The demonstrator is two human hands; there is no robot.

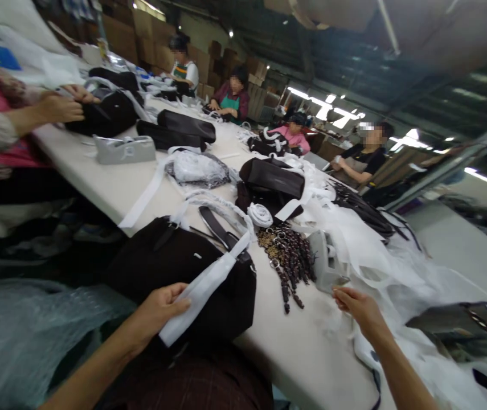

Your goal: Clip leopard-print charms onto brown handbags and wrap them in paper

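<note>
A black handbag [149,273] leans at the table's near edge, its handles [221,213] partly wrapped in white padding. From the handle a flat white strip of wrapping [209,290] hangs down across the bag's front. My left hand [168,310] pinches this strip near its lower end, thumb on top. At the front of a grey tape dispenser [326,262], my right hand [356,307] has thumb and fingers pressed together. Whatever lies between those fingertips is too small to make out. Dark beaded tassels with metal rings [288,256] lie between the bag and the dispenser.
More black bags [273,179] and a white roll [260,215] lie farther up the white table [98,188]. Thin white sheets [363,245] cover the right side. A co-worker's hands [66,102] handle a bag at left, near another tape dispenser [126,149]. Several people sit beyond.
</note>
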